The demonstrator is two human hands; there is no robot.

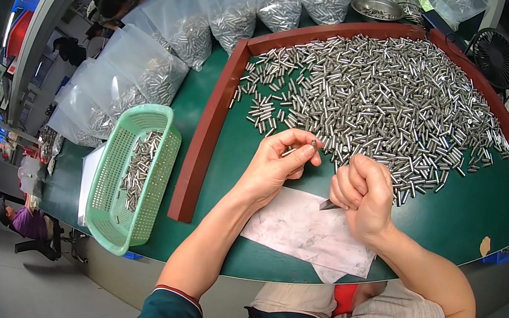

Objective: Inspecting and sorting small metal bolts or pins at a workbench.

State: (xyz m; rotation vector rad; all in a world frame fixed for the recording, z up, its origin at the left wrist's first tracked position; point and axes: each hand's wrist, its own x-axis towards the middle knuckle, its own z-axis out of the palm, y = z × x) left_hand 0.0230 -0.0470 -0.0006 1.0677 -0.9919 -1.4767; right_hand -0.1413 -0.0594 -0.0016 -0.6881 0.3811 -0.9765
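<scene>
My left hand (281, 162) is closed, pinching a small metal pin (313, 144) between thumb and forefinger. Just to its right, my right hand (365, 195) makes a fist around a dark pointed tool (328, 205); only its tip shows below the fingers, and its kind is hidden. Both hands are held over the near edge of a large spread of short silvery metal pins (387, 101) on the green table. Below them lies a stained whitish cloth (313, 234).
Dark red wooden bars (204, 143) border the pins. On the left stands a light green plastic basket (150, 209) partly filled with pins. Clear bags of pins (185, 31) line the far left side. A metal bowl (378, 8) and a small black fan (495, 58) stand at the back.
</scene>
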